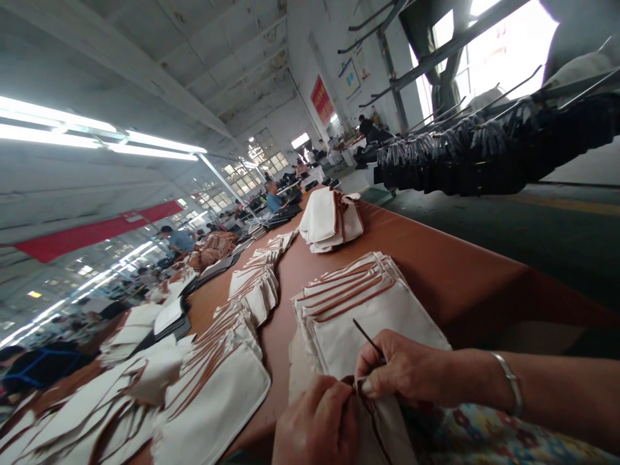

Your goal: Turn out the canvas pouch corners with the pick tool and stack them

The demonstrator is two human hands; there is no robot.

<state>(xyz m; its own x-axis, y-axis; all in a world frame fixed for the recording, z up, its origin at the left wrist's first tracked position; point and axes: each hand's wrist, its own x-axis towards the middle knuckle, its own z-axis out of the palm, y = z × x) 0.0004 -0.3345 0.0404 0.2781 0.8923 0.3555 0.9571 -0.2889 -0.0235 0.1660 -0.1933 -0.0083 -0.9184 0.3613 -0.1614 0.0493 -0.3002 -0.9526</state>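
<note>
At the near edge of the table, a cream fabric piece [385, 429] with brown edging lies under both hands. My left hand [317, 420] is closed on its upper edge, fingers bent. Close beside it, my right hand [402, 368] pinches the same brown edging between thumb and forefinger. A thin dark pointed tool [367, 337] sticks out of the right hand toward the upper left; its exact kind does not show. Just beyond the hands lies a fanned stack of cream pieces [358, 310] with brown piping.
The brown table [436, 258] stretches away from me. Long overlapping rows of cream pieces [217, 387] run along its left side. Farther back sits another cream pile [324, 219]. A rack with hanging black items [465, 155] stands at right. People work in the background.
</note>
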